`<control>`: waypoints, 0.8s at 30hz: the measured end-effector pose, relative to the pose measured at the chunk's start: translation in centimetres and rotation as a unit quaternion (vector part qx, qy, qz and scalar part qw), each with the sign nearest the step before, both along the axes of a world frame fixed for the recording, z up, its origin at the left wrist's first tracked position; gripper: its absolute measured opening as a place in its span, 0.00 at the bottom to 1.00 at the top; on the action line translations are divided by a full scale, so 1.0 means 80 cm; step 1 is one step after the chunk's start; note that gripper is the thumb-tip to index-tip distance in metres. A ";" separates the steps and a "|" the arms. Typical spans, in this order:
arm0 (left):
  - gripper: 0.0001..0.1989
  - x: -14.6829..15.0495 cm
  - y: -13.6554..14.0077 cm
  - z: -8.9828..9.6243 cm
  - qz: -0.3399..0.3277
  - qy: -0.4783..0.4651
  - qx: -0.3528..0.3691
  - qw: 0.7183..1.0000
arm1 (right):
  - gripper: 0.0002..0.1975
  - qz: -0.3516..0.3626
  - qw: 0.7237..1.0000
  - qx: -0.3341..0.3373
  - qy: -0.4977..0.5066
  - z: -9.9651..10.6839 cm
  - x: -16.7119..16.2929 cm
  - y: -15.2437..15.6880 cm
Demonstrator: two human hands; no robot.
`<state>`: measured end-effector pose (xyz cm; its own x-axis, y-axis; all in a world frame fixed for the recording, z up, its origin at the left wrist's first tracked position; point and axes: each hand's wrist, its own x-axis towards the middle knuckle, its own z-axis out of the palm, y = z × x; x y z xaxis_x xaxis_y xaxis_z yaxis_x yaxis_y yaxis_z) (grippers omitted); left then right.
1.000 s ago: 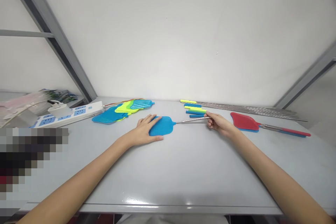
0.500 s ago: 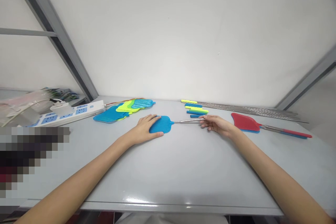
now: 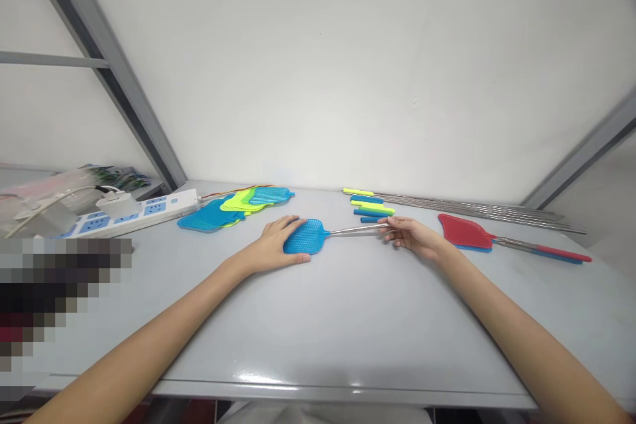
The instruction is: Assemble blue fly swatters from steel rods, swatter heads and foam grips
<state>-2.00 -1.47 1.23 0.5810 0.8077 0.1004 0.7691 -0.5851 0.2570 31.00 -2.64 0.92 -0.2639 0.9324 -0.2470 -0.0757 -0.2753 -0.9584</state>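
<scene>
A blue fly swatter [image 3: 309, 237] with a short metal rod lies across the middle of the table. My left hand [image 3: 271, 246] spans the left part of its mesh head, thumb along the near edge and fingers at the far edge. The free end of the rod sits in a pinch between the thumb and fingers of my right hand [image 3: 410, 236]; its tip is hidden there. Just behind that hand lie several blue and yellow-green handle tubes [image 3: 372, 207]. To the right rests a red fly swatter [image 3: 467, 232], stacked on a blue one.
Loose blue and yellow-green swatter heads [image 3: 203, 217] overlap at the back left. Thin metal rods [image 3: 472, 207] run along the wall at the back right. A white power strip [image 3: 169, 207] with plugs stands at the left. A grey frame post [image 3: 134, 106] rises behind it.
Both hands and the blue fly swatter stay almost in place. The view has shifted very slightly.
</scene>
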 end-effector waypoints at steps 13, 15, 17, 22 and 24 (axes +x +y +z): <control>0.31 0.004 0.002 -0.005 -0.011 -0.023 0.025 0.999 | 0.11 -0.017 1.000 0.003 0.013 0.004 -0.005 -0.003; 0.29 0.004 0.002 -0.004 -0.020 -0.030 0.022 0.999 | 0.11 -0.020 1.000 0.006 0.015 0.005 -0.005 -0.003; 0.27 0.004 0.002 -0.003 -0.032 -0.034 0.018 0.999 | 0.11 -0.021 1.000 0.010 0.015 0.006 -0.006 -0.004; 0.27 0.003 0.001 -0.001 -0.042 -0.044 0.018 0.998 | 0.11 -0.025 0.999 0.022 0.008 0.010 -0.009 -0.006; 0.26 0.003 0.001 -0.001 -0.044 -0.049 0.019 0.998 | 0.11 -0.027 0.999 0.025 0.004 0.010 -0.009 -0.006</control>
<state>-1.78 -1.36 1.15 0.6348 0.7490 0.1896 0.6869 -0.6595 0.3055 30.25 -3.12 1.73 -0.2153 0.9564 -0.1972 -0.0959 -0.2217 -0.9704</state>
